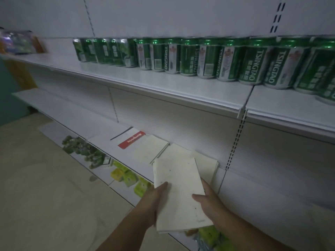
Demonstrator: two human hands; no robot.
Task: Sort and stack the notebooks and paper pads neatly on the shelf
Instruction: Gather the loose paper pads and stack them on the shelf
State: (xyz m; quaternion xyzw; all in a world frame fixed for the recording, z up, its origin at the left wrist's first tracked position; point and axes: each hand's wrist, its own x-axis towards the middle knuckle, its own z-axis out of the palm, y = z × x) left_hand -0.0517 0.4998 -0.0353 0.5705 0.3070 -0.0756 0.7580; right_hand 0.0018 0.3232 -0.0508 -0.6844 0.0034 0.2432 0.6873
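Observation:
Both hands hold one cream paper pad [178, 192] in front of the middle shelf [112, 144]. My left hand [154, 200] grips its left edge with the thumb on top. My right hand [208, 200] grips its right edge, thumb on the cover. Behind it, on the shelf, lies a stack of cream pads [206, 162], partly hidden by the held one. Left of that lies another cream pad [148, 148], then a white notebook with a red band [131, 139].
The shelf above [163, 84] carries a long row of green beer cans [208, 58]. The bottom shelf holds green and yellow packets [125, 175]. Beige floor [45, 187] lies to the left. A perforated upright [235, 142] divides the shelf bays.

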